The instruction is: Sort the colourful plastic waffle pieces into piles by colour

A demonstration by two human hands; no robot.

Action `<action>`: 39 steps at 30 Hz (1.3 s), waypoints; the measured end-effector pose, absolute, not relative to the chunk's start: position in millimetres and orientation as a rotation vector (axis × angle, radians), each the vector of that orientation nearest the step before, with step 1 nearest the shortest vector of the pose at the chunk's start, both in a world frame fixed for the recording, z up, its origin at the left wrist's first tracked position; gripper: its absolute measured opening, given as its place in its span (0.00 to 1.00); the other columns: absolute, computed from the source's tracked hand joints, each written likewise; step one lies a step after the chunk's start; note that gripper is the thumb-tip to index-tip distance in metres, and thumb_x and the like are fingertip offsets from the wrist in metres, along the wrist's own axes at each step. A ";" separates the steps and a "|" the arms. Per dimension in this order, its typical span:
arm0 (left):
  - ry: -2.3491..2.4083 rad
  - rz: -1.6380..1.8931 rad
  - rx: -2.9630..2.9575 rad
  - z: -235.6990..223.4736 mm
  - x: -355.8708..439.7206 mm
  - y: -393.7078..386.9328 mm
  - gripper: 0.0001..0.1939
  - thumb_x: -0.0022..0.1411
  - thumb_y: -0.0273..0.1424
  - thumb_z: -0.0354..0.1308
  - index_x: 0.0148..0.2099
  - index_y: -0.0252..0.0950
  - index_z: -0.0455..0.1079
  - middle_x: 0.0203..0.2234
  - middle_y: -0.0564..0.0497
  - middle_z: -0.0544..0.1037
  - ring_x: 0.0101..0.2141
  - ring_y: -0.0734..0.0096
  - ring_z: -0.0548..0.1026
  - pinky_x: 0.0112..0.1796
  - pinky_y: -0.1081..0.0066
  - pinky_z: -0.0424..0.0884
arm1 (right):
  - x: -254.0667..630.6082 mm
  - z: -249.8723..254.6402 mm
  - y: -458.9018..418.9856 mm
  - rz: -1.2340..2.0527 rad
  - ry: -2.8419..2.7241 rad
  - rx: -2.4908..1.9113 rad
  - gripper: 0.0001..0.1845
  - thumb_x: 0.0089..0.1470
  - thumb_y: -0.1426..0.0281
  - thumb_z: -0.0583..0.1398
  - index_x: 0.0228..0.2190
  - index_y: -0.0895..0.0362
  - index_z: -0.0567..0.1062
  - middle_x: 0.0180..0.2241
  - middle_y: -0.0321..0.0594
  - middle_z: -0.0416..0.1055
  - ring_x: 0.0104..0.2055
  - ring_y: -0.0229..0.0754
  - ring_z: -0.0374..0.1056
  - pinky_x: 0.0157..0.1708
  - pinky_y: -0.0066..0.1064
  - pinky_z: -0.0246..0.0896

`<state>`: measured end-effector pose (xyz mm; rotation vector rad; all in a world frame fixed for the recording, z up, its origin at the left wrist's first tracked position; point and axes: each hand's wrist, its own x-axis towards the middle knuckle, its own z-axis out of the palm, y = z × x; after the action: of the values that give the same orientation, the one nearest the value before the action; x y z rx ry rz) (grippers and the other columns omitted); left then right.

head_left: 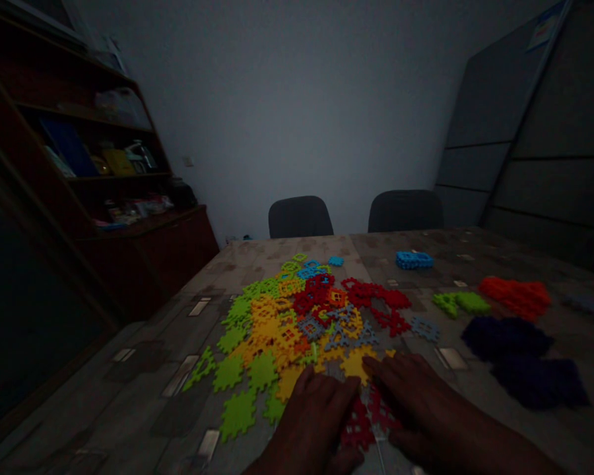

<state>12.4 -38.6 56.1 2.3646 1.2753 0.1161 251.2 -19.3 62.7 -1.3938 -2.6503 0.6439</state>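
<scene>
A heap of flat plastic interlocking pieces (301, 316) in green, yellow, red, blue and grey covers the middle of the table (143, 396). My left hand (317, 415) lies on the near edge of the heap, fingers stretched forward over yellow pieces. My right hand (416, 402) rests beside it, fingers flat and pointing left over red pieces (361, 425) that lie between both hands. Neither hand visibly grips anything.
Sorted piles sit to the right: blue (414, 260), green (460, 303), orange-red (517, 297), dark purple (519, 356). Two dark chairs (299, 216) stand at the table's far side. A wooden shelf unit (103, 198) lines the left wall. The room is dim.
</scene>
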 end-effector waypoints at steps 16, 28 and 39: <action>1.402 0.925 2.393 66.0 -35.0 -17.8 0.24 0.69 0.30 0.58 0.66 0.43 0.68 0.57 0.41 0.79 0.56 0.47 0.77 0.59 0.40 0.70 | 256.3 59.1 -15.0 0.585 -2.526 -1.282 0.47 0.51 0.74 0.62 0.71 0.51 0.60 0.54 0.49 0.74 0.56 0.57 0.67 0.58 0.51 0.62; 1.378 0.930 2.429 67.8 -32.6 -19.6 0.24 0.68 0.28 0.60 0.65 0.43 0.69 0.55 0.42 0.80 0.55 0.49 0.78 0.59 0.40 0.70 | 237.9 72.8 -24.9 0.820 -2.460 -1.158 0.48 0.52 0.72 0.64 0.72 0.49 0.58 0.67 0.49 0.65 0.68 0.60 0.59 0.67 0.55 0.52; 1.402 0.895 2.543 57.4 -34.7 -18.7 0.24 0.68 0.29 0.59 0.65 0.43 0.69 0.57 0.42 0.79 0.56 0.47 0.78 0.59 0.40 0.71 | 227.0 64.5 -26.5 0.747 -2.510 -1.008 0.41 0.58 0.66 0.65 0.70 0.52 0.62 0.62 0.52 0.71 0.63 0.57 0.64 0.65 0.52 0.54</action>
<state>-34.7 -18.7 57.4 2.5434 1.4015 0.8947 227.0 -26.5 64.5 -1.0076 -2.5099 0.7474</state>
